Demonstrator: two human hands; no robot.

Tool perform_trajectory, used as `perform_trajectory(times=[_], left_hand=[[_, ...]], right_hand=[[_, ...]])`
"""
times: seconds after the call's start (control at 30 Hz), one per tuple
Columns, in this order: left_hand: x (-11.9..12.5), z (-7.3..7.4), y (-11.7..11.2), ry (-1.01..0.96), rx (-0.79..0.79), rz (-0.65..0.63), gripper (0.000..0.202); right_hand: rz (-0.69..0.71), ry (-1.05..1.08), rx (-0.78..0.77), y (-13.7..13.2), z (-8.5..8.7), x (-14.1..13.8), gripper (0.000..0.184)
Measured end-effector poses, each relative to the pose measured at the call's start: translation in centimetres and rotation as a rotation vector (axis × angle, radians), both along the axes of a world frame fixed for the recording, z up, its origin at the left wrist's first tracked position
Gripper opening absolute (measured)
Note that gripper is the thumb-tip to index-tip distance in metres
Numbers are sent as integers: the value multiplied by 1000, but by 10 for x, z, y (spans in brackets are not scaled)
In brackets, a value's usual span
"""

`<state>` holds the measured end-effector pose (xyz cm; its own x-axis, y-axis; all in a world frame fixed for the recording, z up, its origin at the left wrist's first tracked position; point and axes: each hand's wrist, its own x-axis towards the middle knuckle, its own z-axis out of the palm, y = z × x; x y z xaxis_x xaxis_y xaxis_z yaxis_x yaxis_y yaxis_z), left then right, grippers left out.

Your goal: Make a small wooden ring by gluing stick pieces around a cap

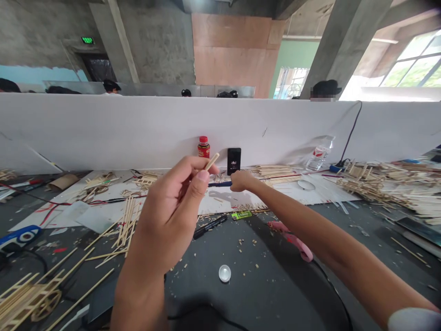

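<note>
Raised in the middle of the view, my left hand (174, 209) pinches a short wooden stick (212, 161) between thumb and fingers, its end pointing up and right. My right hand (241, 180) is stretched far forward to the white board (215, 206), just in front of a black phone (234, 160) that leans upright on the partition. Its fingers are curled down beside small wooden pieces (222, 177) and a dark blue strip (220, 184); whatever they grip is hidden. A black marker (211, 226) and a green utility knife (241, 215) lie on the near side of the board.
A pink glue gun (292, 240) lies under my right forearm. A small white cap (224, 273) sits nearer me. Loose wooden sticks (129, 223) and wooden frames (29, 299) fill the left. A red bottle (203, 148) and a clear bottle (319, 156) stand by the partition (138, 128).
</note>
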<state>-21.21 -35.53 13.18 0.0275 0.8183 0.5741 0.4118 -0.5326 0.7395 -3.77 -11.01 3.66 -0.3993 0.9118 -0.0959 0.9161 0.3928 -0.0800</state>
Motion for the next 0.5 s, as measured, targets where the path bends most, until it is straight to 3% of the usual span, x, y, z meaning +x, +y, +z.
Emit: perform_trajectory(times=[0.1, 0.23, 0.37, 0.5], left_hand=[[6, -1, 4, 45, 42, 40, 23], [22, -4, 9, 120, 74, 97, 25], [40, -9, 13, 179, 53, 86, 27], [54, -16, 17, 207, 41, 19, 24]], right_hand=[[-30, 230, -16, -36, 23, 26, 36], [26, 580, 31, -121, 40, 66, 30], [74, 808, 94, -193, 37, 87, 15], [94, 979, 242, -214, 25, 90, 8]])
